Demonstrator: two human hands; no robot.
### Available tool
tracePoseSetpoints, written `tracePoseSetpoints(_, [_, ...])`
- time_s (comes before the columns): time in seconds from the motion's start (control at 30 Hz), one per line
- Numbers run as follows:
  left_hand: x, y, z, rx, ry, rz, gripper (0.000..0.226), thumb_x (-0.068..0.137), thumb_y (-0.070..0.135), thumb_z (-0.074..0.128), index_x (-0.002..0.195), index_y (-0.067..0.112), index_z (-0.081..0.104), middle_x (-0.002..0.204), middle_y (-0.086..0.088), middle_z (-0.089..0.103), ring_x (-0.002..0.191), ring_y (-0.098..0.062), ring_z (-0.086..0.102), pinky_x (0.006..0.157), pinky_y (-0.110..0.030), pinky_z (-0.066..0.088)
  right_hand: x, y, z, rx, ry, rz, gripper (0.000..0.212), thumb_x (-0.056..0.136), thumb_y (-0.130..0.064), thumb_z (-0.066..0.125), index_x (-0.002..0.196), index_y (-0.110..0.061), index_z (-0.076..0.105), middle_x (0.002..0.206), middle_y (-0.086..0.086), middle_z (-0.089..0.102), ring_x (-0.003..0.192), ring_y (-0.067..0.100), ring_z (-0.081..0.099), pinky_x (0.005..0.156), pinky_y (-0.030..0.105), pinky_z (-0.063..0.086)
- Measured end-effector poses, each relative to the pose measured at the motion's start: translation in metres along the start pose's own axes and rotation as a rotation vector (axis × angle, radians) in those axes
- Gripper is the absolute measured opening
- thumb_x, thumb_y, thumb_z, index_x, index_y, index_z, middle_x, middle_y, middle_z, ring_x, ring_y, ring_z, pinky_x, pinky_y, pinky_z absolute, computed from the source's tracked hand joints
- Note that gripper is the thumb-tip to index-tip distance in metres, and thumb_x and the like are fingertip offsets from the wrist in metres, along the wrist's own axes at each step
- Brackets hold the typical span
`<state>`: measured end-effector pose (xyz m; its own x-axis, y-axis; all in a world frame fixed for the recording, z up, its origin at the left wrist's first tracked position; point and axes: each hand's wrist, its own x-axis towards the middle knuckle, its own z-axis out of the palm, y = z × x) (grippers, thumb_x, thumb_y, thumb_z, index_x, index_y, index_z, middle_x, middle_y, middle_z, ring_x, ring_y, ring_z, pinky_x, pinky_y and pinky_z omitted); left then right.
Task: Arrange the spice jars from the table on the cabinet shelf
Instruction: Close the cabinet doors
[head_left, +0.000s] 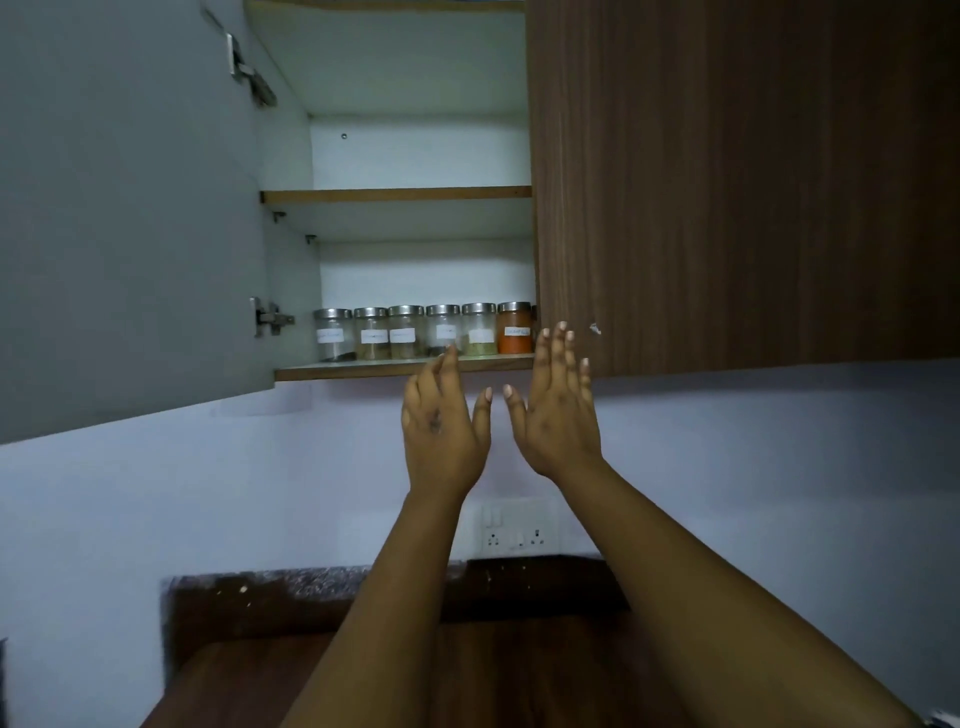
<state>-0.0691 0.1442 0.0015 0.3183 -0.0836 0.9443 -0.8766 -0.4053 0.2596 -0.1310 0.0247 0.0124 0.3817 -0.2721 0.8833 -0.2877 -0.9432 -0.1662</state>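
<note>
On bottom shelf (405, 368): six lidded spice jars (423, 332) | left hand (444, 421), right hand (558, 410) empty, fingers straight

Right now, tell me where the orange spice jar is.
The orange spice jar stands on the bottom cabinet shelf, rightmost visible in the row, beside the closed wooden door, above the right hand.

Six spice jars (423, 331) in row on bottom cabinet shelf (405, 368), side by side, spanning left wall to closed right door (743, 182). Open left door (130, 208) swung out at left. Upper shelf (397, 194) above row. Left hand (441, 415) and right hand (558, 410) raised side by side, near of shelf edge, below jars. Wall socket (514, 525) beneath hands; table (519, 675) nearest, at bottom.
</note>
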Motion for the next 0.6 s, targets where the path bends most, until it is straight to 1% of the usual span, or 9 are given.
tracePoseSetpoints(0.13, [-0.035, 0.002, -0.067, 0.043, 0.026, -0.061, 0.057, 0.098, 0.034, 0.051, 0.148, 0.013, 0.035, 0.14, -0.01, 0.046, 0.127, -0.024, 0.038, 0.098, -0.039, 0.042, -0.04, -0.054, -0.033, 0.028, 0.028, -0.074, 0.075, 0.099, -0.048, 0.034, 0.156, -0.013, 0.0, 0.163, 0.006, -0.003, 0.151, 0.021, -0.003, 0.12, 0.039, -0.002])
tracePoseSetpoints(0.2, [-0.041, -0.002, -0.102, 0.071, 0.029, -0.081, 0.057, 0.098, 0.034, 0.051, 0.148, 0.013, 0.034, 0.141, -0.01, 0.045, 0.128, -0.024, 0.037, 0.098, -0.04, 0.042, -0.053, -0.082, -0.05, 0.03, 0.039, -0.111, 0.074, 0.098, -0.047, 0.037, 0.156, -0.014, 0.005, 0.163, 0.007, 0.002, 0.15, 0.023, 0.004, 0.121, 0.041, 0.001])
tracePoseSetpoints(0.27, [-0.043, -0.008, -0.137, 0.099, 0.056, -0.097, 0.056, 0.098, 0.033, 0.051, 0.148, 0.013, 0.035, 0.143, -0.01, 0.043, 0.13, -0.025, 0.036, 0.099, -0.042, 0.042, -0.061, -0.111, -0.064, 0.055, 0.035, -0.132, 0.072, 0.098, -0.046, 0.038, 0.156, -0.015, 0.008, 0.163, 0.008, 0.002, 0.15, 0.025, 0.004, 0.121, 0.044, 0.004])
tracePoseSetpoints(0.33, [-0.043, -0.016, -0.173, 0.13, 0.116, -0.113, 0.056, 0.097, 0.032, 0.052, 0.147, 0.013, 0.036, 0.145, -0.01, 0.042, 0.131, -0.027, 0.036, 0.101, -0.046, 0.043, -0.065, -0.14, -0.077, 0.08, 0.042, -0.166, 0.07, 0.097, -0.045, 0.04, 0.155, -0.018, 0.011, 0.163, 0.009, 0.004, 0.15, 0.027, 0.004, 0.121, 0.046, 0.005])
tracePoseSetpoints(0.4, [-0.045, -0.025, -0.207, 0.172, 0.22, -0.139, 0.056, 0.097, 0.03, 0.052, 0.147, 0.012, 0.036, 0.145, -0.012, 0.042, 0.131, -0.031, 0.036, 0.103, -0.048, 0.042, -0.069, -0.169, -0.088, 0.11, 0.051, -0.198, 0.068, 0.096, -0.043, 0.043, 0.154, -0.021, 0.016, 0.162, 0.01, 0.007, 0.15, 0.028, 0.006, 0.12, 0.046, 0.005])
tracePoseSetpoints(0.43, [-0.046, -0.029, -0.223, 0.202, 0.283, -0.152, 0.056, 0.097, 0.029, 0.053, 0.147, 0.012, 0.035, 0.147, -0.014, 0.04, 0.132, -0.032, 0.035, 0.105, -0.048, 0.039, -0.071, -0.184, -0.092, 0.131, 0.059, -0.208, 0.067, 0.096, -0.042, 0.044, 0.154, -0.022, 0.018, 0.162, 0.009, 0.008, 0.15, 0.028, 0.006, 0.12, 0.045, 0.005])
tracePoseSetpoints(0.5, [-0.046, -0.037, -0.251, 0.274, 0.394, -0.182, 0.058, 0.096, 0.031, 0.052, 0.149, 0.013, 0.032, 0.153, -0.016, 0.031, 0.14, -0.035, 0.026, 0.112, -0.05, 0.029, -0.074, -0.213, -0.098, 0.162, 0.085, -0.223, 0.064, 0.095, -0.041, 0.045, 0.153, -0.022, 0.024, 0.161, 0.009, 0.011, 0.149, 0.028, 0.009, 0.119, 0.044, 0.005])
tracePoseSetpoints(0.6, [-0.033, -0.053, -0.29, 0.349, 0.493, -0.223, 0.061, 0.097, 0.036, 0.047, 0.15, 0.014, 0.028, 0.157, -0.018, 0.023, 0.146, -0.036, 0.015, 0.117, -0.052, 0.012, -0.075, -0.257, -0.098, 0.189, 0.114, -0.255, 0.062, 0.096, -0.043, 0.044, 0.152, -0.022, 0.027, 0.161, 0.009, 0.014, 0.149, 0.027, 0.01, 0.119, 0.044, 0.005])
